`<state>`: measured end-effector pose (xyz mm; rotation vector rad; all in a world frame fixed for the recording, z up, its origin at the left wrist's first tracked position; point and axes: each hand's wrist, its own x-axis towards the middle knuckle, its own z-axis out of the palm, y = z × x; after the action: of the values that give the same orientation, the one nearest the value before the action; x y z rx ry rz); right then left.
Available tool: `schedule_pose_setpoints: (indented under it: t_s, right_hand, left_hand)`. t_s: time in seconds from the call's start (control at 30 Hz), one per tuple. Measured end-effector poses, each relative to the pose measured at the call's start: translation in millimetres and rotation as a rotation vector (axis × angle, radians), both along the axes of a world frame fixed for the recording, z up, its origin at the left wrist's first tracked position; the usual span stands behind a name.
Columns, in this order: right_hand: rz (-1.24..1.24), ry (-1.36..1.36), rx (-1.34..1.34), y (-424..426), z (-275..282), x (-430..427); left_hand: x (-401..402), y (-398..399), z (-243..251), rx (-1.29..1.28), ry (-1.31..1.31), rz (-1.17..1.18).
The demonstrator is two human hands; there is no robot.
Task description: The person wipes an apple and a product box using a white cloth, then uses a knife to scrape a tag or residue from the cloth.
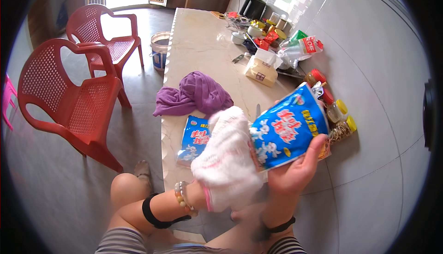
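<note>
My right hand (294, 174) holds a blue plastic food packet (289, 129) from below, with the thumb over its lower right edge. The packet is tilted and bears printed writing and white rabbit drawings. A white towel cloth (225, 153) with a pink edge covers most of my left hand (199, 192); its fingers are hidden under the cloth. The cloth is blurred and meets the left side of the packet. A second blue packet (193, 137) lies flat on the table (197, 43), partly behind the cloth. Beyond it lies a bunched purple cloth (202, 93).
Right of the table's middle are a tissue pack (261, 70), lidded jars (342, 129) and a bag of plastic cups (301, 48). A black toaster (253, 7) stands at the far end. Left are red plastic chairs (86, 105) and a bucket (160, 50). A tiled wall (363, 56) borders the right.
</note>
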<state>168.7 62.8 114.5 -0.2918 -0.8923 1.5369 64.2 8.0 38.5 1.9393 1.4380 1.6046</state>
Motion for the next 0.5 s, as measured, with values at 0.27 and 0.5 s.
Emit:
schedule_pose_setpoints:
  t_s: [0.27,0.5]
  right_hand:
    - [0.127,-0.185,0.18,-25.6,1.7,-12.5]
    - [0.069,-0.007,0.058,3.2,6.6,11.7]
  left_hand:
    - [2.1,-19.0,-19.8,-0.012,0.225,-0.206]
    - [13.3,-17.3,-25.4,-0.138,0.349,-0.363]
